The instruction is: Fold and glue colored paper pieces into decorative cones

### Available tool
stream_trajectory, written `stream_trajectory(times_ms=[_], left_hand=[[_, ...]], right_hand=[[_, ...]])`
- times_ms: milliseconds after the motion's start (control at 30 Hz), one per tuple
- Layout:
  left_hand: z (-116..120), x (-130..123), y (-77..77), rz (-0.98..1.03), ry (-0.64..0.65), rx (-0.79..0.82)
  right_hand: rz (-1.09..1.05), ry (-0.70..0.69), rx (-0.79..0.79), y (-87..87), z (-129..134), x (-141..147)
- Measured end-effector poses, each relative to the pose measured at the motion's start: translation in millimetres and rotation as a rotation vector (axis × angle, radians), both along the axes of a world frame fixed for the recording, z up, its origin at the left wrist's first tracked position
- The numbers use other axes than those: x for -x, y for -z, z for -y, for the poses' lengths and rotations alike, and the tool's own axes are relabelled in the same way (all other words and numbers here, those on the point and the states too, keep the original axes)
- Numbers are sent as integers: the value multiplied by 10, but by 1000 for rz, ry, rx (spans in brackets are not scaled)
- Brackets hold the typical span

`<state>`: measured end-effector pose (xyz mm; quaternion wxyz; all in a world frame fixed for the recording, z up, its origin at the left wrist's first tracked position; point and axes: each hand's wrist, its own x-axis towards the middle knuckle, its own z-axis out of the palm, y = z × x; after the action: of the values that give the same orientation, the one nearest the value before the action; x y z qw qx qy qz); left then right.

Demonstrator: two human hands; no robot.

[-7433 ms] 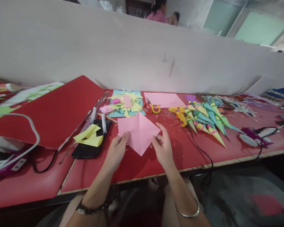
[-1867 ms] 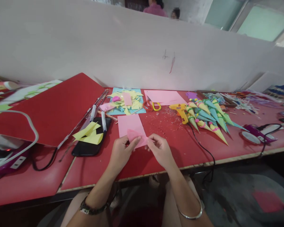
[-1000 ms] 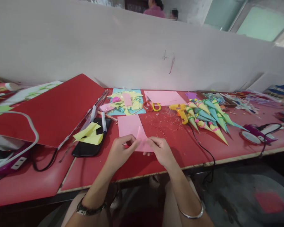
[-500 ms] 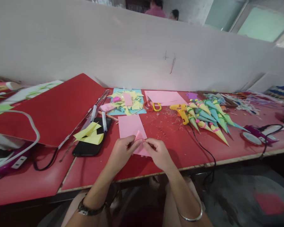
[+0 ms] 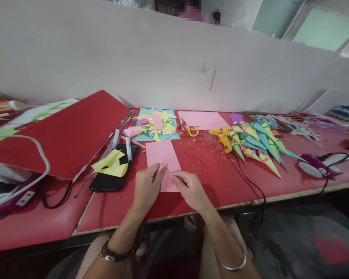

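A pink paper sheet lies flat on the red table, partly under my hands. Just above its near half, my left hand is closed in a pinch on a small pink paper piece. My right hand pinches the same piece from the other side, fingertips close to the left ones. The piece blends into the pink sheet behind it, so its exact shape is hard to make out.
Left of the sheet are a black phone, yellow paper scraps and markers. Beyond lie scissors and paper cuttings. A yellow glue gun and several paper cones are to the right.
The pink piece's raised pointed tip no longer stands up between my hands. My left hand has shifted slightly left and rotated more upright, and my right fingertips have moved a little left.
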<state>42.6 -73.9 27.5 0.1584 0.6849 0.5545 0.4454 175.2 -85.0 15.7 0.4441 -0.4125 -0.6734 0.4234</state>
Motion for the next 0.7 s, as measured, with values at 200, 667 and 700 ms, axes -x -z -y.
stream_trajectory(times_ms=[200,667,700], left_hand=[[-30,21,-6,9,-4,-4],[-31,-8,-24,48,232,287],[-28,-6,-26,60,208,290]], right_hand=[[-37,-13,58,33,12,31],[-215,151,157,62,-18,-21],[-218,141,162,66,-17,-21]])
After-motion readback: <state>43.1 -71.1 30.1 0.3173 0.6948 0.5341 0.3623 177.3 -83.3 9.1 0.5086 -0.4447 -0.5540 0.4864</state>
